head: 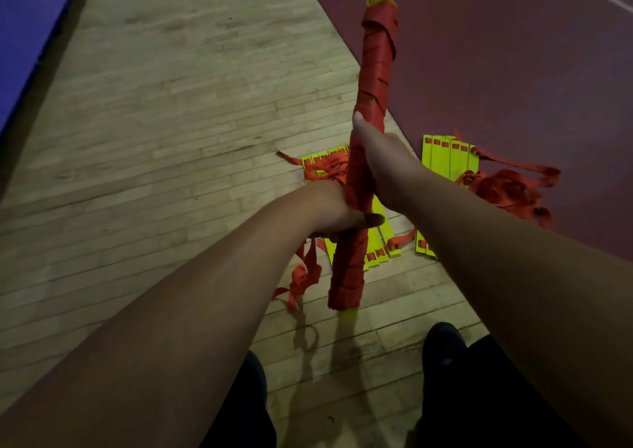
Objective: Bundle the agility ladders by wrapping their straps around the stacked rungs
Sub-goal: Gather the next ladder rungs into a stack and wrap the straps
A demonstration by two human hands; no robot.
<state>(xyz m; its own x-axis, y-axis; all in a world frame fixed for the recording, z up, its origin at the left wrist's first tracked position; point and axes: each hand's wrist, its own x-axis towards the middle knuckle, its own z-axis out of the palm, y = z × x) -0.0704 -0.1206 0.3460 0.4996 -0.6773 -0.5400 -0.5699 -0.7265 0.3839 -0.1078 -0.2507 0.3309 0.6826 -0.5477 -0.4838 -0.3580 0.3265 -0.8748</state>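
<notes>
The left hand (330,209) grips the wrapped bundle (376,70) at its lower middle, fingers curled round it and the thumb lying across the near face. The right hand (380,161) grips the same bundle just above the left hand, with the thumb extended upward along the wrapping. The two forearms converge on the bundle from the lower corners of the view. The bundle is held nearly upright, tilted slightly to the right at the top, in the centre of the view. Red strap covers it in overlapping spiral turns over almost its full length; yellow rung ends protrude at the top and at the bottom. Whether the lower end touches the wooden floor (164,146) cannot be determined. A loose strap tail (303,278) hangs from below the left hand, beside the lower part of the bundle. Behind the bundle, a first unbundled ladder (376,242) lies on the wooden floor, its yellow rungs mixed with red strap. A second unbundled ladder (448,159) lies to the right, its yellow rungs side by side, with a tangled strap pile (507,188) on the dark red floor area (513,70). A blue strip (24,19) borders the wood at upper left. Two dark shoes (442,344) stand at the bottom edge.
</notes>
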